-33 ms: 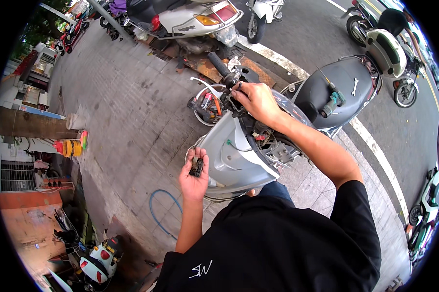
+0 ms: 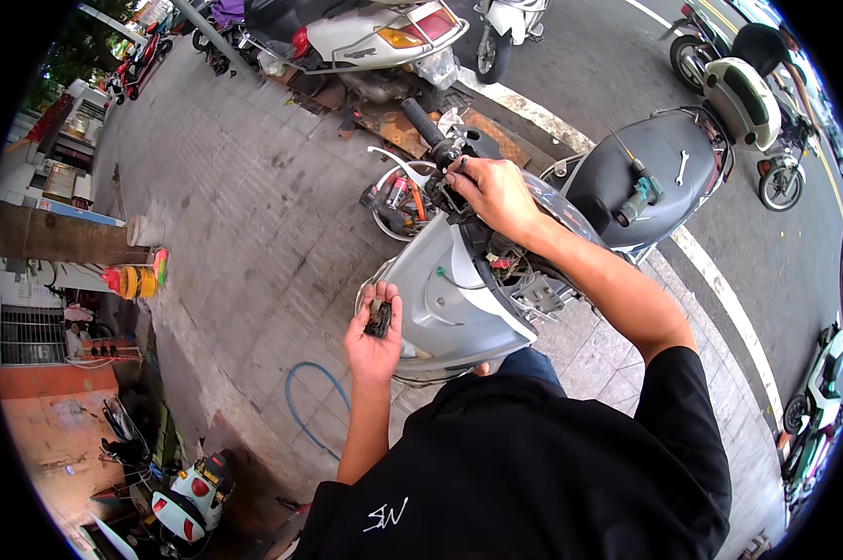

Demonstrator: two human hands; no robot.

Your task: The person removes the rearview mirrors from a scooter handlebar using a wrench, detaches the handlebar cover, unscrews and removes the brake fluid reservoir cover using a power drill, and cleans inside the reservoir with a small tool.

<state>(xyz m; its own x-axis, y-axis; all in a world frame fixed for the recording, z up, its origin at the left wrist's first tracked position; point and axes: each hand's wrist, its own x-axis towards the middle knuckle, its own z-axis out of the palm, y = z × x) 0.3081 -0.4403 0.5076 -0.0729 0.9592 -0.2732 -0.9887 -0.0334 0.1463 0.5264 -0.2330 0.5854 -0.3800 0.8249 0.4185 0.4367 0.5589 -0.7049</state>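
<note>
Palm up beside the silver scooter's front panel [image 2: 448, 301], my left hand [image 2: 373, 355] cradles a small black part [image 2: 379, 320] in its curled fingers. My right hand [image 2: 501, 198] reaches across to the handlebar, thumb and forefinger pinched together close to the base of the brake lever [image 2: 398, 162]. Whatever is between those fingertips is too small to name. A black handlebar grip [image 2: 421, 122] extends beyond that hand. Exposed wiring and a metal bracket [image 2: 536, 293] show behind the front panel.
A round container [image 2: 381, 225] holding tools and a red can sits beside the handlebar. On a black seat [image 2: 597, 182] to the right lie a cordless drill [image 2: 637, 203] and a wrench [image 2: 681, 167]. A parked scooter [image 2: 365, 42] stands ahead; a blue hose [image 2: 294, 403] lies on the paving.
</note>
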